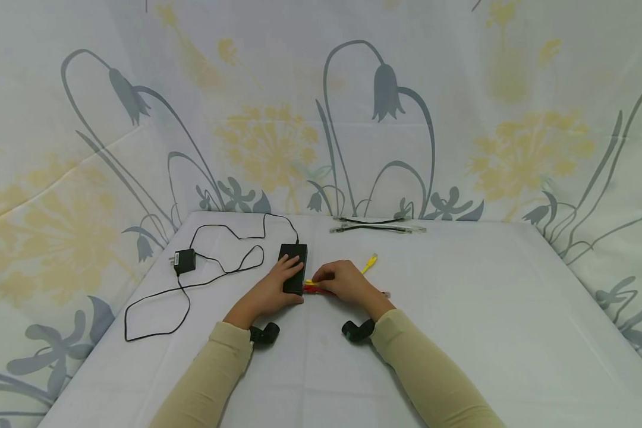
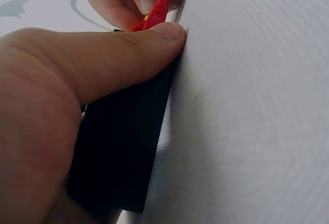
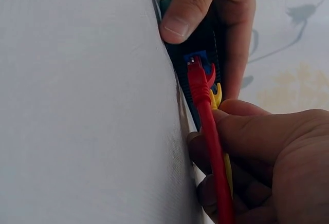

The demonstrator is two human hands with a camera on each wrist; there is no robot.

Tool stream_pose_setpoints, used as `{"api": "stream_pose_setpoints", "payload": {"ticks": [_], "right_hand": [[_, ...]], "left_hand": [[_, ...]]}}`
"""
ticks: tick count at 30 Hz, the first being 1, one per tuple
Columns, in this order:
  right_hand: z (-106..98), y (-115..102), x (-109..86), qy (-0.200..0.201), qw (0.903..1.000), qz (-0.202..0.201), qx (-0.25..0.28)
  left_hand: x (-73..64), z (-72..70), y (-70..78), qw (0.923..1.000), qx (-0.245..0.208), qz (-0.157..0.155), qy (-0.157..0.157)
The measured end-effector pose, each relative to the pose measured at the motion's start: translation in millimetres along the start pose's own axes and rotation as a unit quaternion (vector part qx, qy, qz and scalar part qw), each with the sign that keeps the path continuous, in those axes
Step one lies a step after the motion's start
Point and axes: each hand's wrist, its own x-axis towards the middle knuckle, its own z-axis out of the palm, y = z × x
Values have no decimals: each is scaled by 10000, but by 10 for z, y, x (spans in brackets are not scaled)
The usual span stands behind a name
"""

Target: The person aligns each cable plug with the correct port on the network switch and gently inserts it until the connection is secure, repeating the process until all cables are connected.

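Note:
A black network switch (image 1: pixel 295 286) rests on the white table, gripped by my left hand (image 1: pixel 271 290). The thumb presses one side, with the other fingers spread over the top. My right hand (image 1: pixel 345 282) pinches a yellow network cable (image 3: pixel 215 96) right beside the row of ports. Next to it, a red network cable (image 3: pixel 213 142) has its plug at a blue port; how deep it sits is unclear. The yellow cable's far plug (image 1: pixel 372 261) shows beyond the right hand. Fingers and the red cable hide most of the yellow one.
To the left, a black power adapter (image 1: pixel 184 261) lies with its thin looping cord (image 1: pixel 155 294); a cord runs to the switch's far end. Short dark cables (image 1: pixel 374 227) with clear plugs lie at the back edge. A flowered curtain (image 1: pixel 278 89) hangs behind the table.

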Motion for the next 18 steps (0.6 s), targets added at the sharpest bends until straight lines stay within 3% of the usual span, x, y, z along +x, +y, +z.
{"api": "stream_pose_setpoints", "payload": {"ticks": [11, 18], "right_hand": [[33, -14, 33, -55, 9998, 124, -168], [32, -18, 35, -13, 9998, 4, -212]], "left_hand": [[-7, 3, 6, 10000, -34, -8, 55], [7, 16, 22, 9999, -67, -69, 90]]}}
